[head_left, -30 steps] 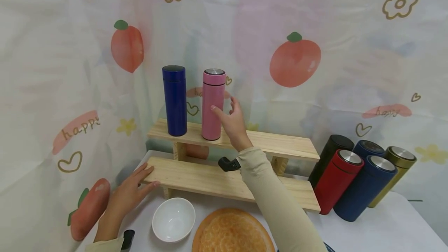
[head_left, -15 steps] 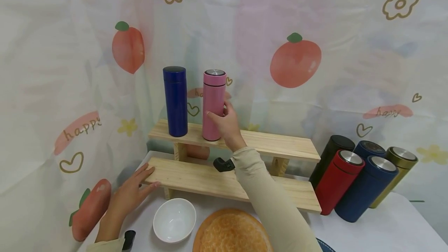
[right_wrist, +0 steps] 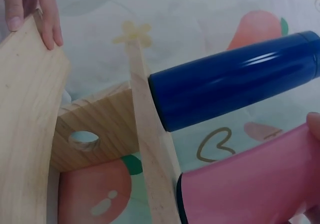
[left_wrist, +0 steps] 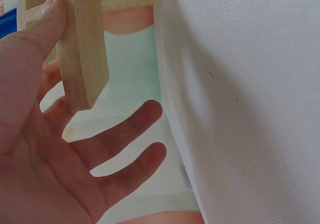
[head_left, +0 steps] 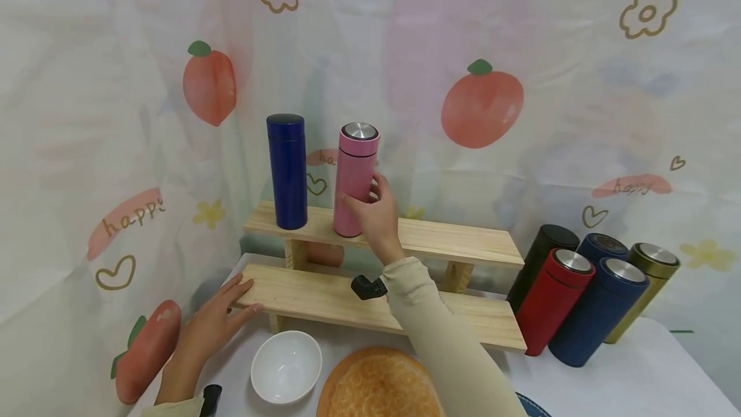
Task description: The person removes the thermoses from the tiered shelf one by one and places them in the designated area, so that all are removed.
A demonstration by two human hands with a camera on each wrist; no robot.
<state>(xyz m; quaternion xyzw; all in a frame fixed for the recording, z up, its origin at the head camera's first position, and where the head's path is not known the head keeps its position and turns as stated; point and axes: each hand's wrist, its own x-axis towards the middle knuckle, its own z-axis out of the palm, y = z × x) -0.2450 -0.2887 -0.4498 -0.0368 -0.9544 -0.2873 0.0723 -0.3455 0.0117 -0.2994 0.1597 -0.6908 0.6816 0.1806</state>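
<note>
The pink bottle point(head_left: 354, 169) is found at the upper shelf point(head_left: 448, 238), at three o'clock from the blue bottle point(head_left: 287, 172), its top now leaned slightly toward one o'clock where an upright stance was recorded a second earlier. It is clamped between the thumb and curled fingers of the right hand point(head_left: 376, 214), previously seen with its fingers spread beside it. No change is noted in the left hand point(head_left: 211, 325), rested with fingers apart on the nine o'clock end of the lower shelf point(head_left: 324, 291).
</note>
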